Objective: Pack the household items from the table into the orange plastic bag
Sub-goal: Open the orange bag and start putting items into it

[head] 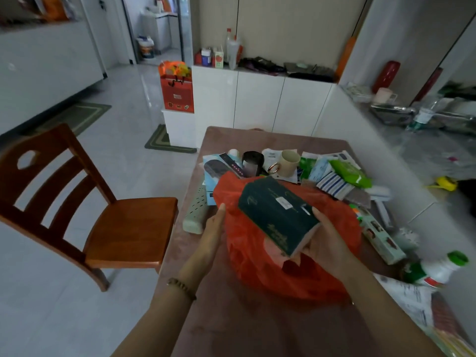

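The orange plastic bag (262, 274) lies crumpled in the middle of the pink-brown table (231, 325). My right hand (327, 240) grips a dark green tissue pack (278, 215) from its near right end and holds it tilted just above the bag. My left hand (215, 228) pinches the bag's left edge. Behind the bag lie a cream mug (287, 163), a black cup (252, 163), a green wipes pack (350, 173), striped socks (334, 185) and a pale green perforated case (197, 212).
A long toothpaste box (381, 238) and a white bottle with a green cap (438, 269) lie at the table's right, with papers (409, 300) near the front right. A wooden chair (90, 210) stands left of the table. White cabinets (260, 104) are behind.
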Tool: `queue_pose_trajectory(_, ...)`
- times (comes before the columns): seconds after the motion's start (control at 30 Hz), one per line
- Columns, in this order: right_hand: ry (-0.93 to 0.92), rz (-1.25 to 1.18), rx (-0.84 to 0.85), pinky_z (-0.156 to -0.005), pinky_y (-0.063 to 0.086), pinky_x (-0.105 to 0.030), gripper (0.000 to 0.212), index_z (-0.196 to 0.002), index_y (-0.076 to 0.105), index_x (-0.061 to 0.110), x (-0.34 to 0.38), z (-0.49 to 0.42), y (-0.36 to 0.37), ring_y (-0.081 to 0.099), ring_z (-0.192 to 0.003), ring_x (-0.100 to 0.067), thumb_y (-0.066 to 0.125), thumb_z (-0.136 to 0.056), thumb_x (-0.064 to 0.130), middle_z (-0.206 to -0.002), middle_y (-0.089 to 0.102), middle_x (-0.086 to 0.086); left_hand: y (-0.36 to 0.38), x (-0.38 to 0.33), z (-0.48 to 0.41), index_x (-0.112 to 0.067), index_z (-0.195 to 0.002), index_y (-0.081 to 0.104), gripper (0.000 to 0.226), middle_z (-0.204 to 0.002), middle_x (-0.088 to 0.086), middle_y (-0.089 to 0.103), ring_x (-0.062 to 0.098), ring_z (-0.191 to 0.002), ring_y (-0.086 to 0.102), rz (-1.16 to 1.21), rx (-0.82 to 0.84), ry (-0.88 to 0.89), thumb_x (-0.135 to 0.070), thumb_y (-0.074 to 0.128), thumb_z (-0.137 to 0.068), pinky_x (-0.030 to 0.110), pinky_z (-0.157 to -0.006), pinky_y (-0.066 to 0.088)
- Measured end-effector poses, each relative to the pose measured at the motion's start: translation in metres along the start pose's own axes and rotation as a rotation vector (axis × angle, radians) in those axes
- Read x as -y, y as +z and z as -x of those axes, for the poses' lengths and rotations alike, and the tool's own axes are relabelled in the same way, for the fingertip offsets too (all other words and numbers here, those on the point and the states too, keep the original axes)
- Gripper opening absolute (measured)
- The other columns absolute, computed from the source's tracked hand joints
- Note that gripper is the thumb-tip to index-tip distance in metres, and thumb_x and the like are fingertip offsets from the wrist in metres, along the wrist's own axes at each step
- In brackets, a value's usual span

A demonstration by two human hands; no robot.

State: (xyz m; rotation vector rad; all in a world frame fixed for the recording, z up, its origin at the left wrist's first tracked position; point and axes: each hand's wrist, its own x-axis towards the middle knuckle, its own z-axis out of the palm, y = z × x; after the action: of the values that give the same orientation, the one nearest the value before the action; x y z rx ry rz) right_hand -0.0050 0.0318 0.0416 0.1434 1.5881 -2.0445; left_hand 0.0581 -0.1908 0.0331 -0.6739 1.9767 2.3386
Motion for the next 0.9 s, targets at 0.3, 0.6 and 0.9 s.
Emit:
queue_pose_trajectory(0.3, 0.202, 0.201, 0.022, -0.074, 0.054, -0.034, 0.056, -0.12, 0.061, 0.025, 0.008, -0.046, -0.047, 0.068, -0.099, -0.022, 0.055, -0.076, 0.058, -0.11, 0.073, -0.004, 0.027, -0.006, -0.037, -0.02, -0.112, 0.059, 0.053, -0.104, -0.003, 0.064, 0.014, -0.098, 0.059, -0.106, -0.061, 0.024, -0.055, 0.022, -0.096, 0.033, -0.096, 0.044)
queue_pose_trajectory(0.6, 0.12, 0.155, -0.022, -0.08, 0.05, -0.039, 0.043, -0.114, 0.061, 0.025, 0.048, -0.055, -0.118, 0.069, -0.095, -0.024, 0.051, -0.082, 0.051, -0.101, 0.075, -0.002, 0.075, 0.029, -0.055, -0.023, -0.123, 0.055, 0.047, -0.125, -0.002, 0.056, 0.016, -0.122, 0.044, -0.721, -0.061, 0.256, -0.051, 0.027, -0.096, 0.034, -0.105, 0.031)
queue_pose_trajectory(0.9, 0.118, 0.126, 0.013, -0.095, 0.047, -0.044, 0.079, -0.105, 0.07, 0.02, 0.049, -0.054, -0.16, 0.068, -0.1, -0.026, 0.082, -0.039, 0.063, -0.107, 0.074, -0.009, 0.111, 0.053, -0.074, -0.023, -0.146, 0.027, 0.088, -0.147, 0.002, 0.04, 0.023, -0.137, 0.029, -1.445, 0.029, 0.36, -0.072, 0.048, -0.076, 0.037, -0.118, 0.009)
